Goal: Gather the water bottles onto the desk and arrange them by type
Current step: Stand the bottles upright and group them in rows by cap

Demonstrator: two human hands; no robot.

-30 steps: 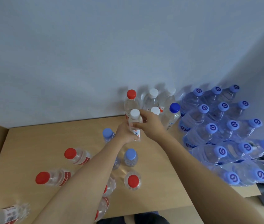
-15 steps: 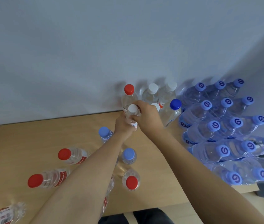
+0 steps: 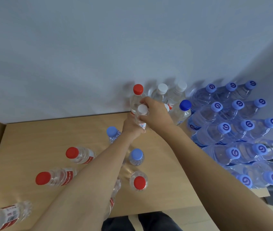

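Left of the white-capped bottle, red-capped bottles lie unsorted on the desk, likely awaiting grouping; left hand wraps the white-capped bottle's lower body, right hand closes its grip on the neck, steadying it upright beside the white-capped group at the wall; right of it, purple-capped bottles stand packed by type.

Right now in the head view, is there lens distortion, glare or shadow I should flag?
Head view: wide-angle bending leans the blue-capped bottles outward at right and stretches both forearms; soft shadows fall on the wall behind the back-row bottles; faint glints on the desk; the white-capped bottle looks slightly soft.
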